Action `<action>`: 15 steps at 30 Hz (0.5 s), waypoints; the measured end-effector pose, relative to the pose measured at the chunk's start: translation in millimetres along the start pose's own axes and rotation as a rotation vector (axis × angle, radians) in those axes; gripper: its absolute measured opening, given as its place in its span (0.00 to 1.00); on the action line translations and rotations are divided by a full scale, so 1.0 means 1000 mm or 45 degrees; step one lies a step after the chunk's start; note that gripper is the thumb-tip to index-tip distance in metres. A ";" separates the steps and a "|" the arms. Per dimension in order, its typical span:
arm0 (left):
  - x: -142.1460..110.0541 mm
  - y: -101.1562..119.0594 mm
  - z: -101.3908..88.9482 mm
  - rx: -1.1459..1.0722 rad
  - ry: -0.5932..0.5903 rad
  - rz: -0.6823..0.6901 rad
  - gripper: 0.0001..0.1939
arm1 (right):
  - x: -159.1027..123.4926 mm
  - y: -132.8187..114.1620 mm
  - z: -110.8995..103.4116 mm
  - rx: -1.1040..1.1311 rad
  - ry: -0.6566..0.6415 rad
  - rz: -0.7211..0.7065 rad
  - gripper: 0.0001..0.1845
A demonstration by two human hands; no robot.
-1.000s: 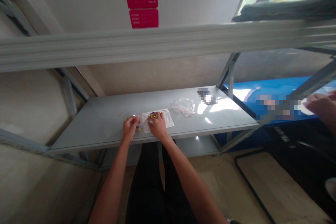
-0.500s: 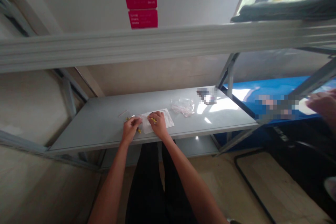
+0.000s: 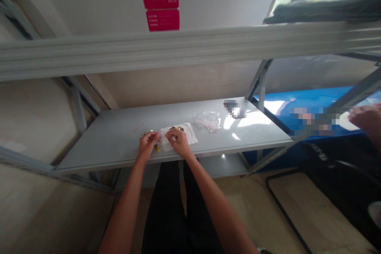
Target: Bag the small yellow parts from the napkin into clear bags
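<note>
My left hand point(image 3: 146, 145) is closed in a pinch over the shelf, left of a crumpled white sheet or bag point(image 3: 192, 133); what it holds is too small to make out. Small yellow and dark pieces point(image 3: 157, 148) lie just beneath its fingertips. Over the white sheet, my right hand point(image 3: 179, 143) has thumb and fingers curled together, the tips hard to make out. Beyond its knuckles, more little dark and yellow pieces point(image 3: 180, 128) rest on the sheet. Behind my left hand lies a clear plastic bag with a reddish edge strip point(image 3: 139, 128).
A crumpled clear plastic bag point(image 3: 208, 122) lies right of the sheet on the grey shelf point(image 3: 98, 139). A pixelated object point(image 3: 235, 108) is farther right. A thick metal beam point(image 3: 190, 49) crosses above. Another person's hand point(image 3: 364, 115) is over a blue table point(image 3: 276, 117).
My right hand's fingers have shifted, and the yellow pieces seen between them earlier now show on the sheet beyond the knuckles. My left hand has barely moved.
</note>
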State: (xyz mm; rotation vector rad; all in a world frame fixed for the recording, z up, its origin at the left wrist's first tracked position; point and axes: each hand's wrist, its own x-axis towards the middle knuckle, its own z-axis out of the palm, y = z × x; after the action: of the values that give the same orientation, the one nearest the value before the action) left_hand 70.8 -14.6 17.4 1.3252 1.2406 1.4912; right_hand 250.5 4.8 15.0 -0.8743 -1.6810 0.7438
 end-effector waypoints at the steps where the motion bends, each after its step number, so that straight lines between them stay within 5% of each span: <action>1: 0.000 0.001 0.000 -0.014 0.003 -0.012 0.19 | 0.000 0.001 -0.001 0.068 0.011 0.038 0.11; 5: -0.001 0.004 -0.001 -0.055 -0.035 -0.083 0.20 | -0.002 0.003 -0.002 0.357 -0.006 0.148 0.15; 15: 0.000 0.003 -0.001 -0.007 -0.093 -0.058 0.20 | -0.003 0.002 0.003 0.043 -0.111 0.040 0.10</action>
State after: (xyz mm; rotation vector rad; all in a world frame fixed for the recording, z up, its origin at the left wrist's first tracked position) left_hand 70.4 -14.9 20.4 1.3279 1.2115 1.4014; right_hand 248.6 3.0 10.8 -0.8573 -1.7295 0.8398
